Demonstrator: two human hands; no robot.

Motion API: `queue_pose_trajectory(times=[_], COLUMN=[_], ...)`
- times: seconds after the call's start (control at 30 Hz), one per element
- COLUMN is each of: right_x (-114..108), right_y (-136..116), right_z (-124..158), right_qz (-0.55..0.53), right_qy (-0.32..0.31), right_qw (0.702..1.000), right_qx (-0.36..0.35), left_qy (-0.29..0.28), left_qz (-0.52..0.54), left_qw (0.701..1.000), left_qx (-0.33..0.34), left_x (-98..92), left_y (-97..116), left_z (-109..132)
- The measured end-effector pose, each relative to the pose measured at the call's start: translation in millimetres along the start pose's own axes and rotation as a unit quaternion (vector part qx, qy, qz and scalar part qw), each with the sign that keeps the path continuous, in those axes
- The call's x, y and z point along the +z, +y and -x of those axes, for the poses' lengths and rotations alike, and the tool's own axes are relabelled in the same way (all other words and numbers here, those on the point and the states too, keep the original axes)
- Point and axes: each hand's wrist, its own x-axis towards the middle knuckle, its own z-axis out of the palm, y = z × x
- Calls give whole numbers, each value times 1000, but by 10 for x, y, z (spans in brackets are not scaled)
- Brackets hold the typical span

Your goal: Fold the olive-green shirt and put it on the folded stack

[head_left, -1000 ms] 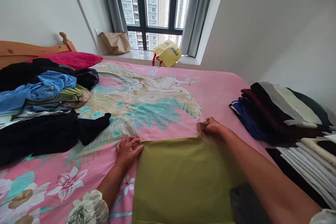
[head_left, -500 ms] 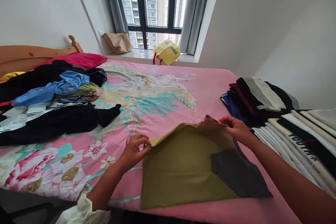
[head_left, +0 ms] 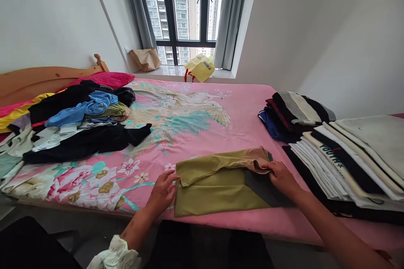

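An olive-green garment (head_left: 217, 197) with a dark grey panel and a brownish section lies on the bed near its front edge, its upper part folded down over the rest. My left hand (head_left: 162, 189) is at the garment's left edge, fingers loosely extended and fingertips touching the corner of the fold. At the other end, my right hand (head_left: 282, 178) pinches the brownish edge, where the fabric curls up a little. What is under the folded flap is hidden.
Folded white, cream and black clothes (head_left: 344, 164) are stacked to the right, with a striped folded pile (head_left: 299, 109) behind. Loose clothes (head_left: 85, 126) heap on the left. A paper bag (head_left: 145, 59) and a yellow bag (head_left: 200, 68) sit by the window. The bed's (head_left: 221, 227) front edge is close.
The garment's raised upper edge has come down toward me and now lies folded over the lower part. My left hand's pinch has loosened; my right hand still grips the edge.
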Motion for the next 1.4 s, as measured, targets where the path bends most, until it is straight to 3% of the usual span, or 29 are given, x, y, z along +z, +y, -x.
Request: queue_pose_trajectory(times=[0.13, 0.27, 0.47, 0.53, 0.6, 0.73, 0.9, 1.03, 1.1, 1.17, 1.23, 1.33, 1.4], right_x=[59, 85, 79, 75, 59, -3, -135, -365, -487, -549, -513, -306, -152], right_y=[-32, -74, -147, -141, -125, -88, -33, -39, -72, -103, -106, -34, 40], right_z=[89, 171, 219, 194, 149, 20, -343, -852, -1018, -1020, -848, -428, -192], right_qz=[35, 59, 78, 75, 73, 77, 97, 124, 127, 128, 127, 111, 96], right_qy=[5, 0, -7, 1, 25, 72, 74, 82, 103, 122, 119, 72, 48], right_qw=[999, 998, 997, 997, 997, 994, 992, 989, 986, 984, 984, 988, 991], right_qx=[-20, -8, -14, -12, -4, -2, -18, -23, -23, -29, -44, -78, -83], left_qy=[-19, -40, -42, -35, -20, -2, 11, 51, 70, 76, 45, -41, -72], left_qz=[-64, -117, -79, -6, 111, 292, 382, 399, 400, 393, 346, 219, 155], left_qw=[996, 990, 995, 999, 990, 927, 884, 877, 879, 888, 918, 968, 983], left_qx=[56, 63, 50, 4, -84, -234, -271, -264, -250, -224, -187, -116, -70], left_x=[45, 141, 118, 69, 28, 21, 22, -152, -247, -280, -224, -30, 90], left_y=[169, 283, 249, 216, 191, 179, 144, 131, 141, 128, 65, -92, -182], left_z=[45, -34, -173, -197, -221, -313, -720, -1253, -1400, -1364, -1152, -700, -469])
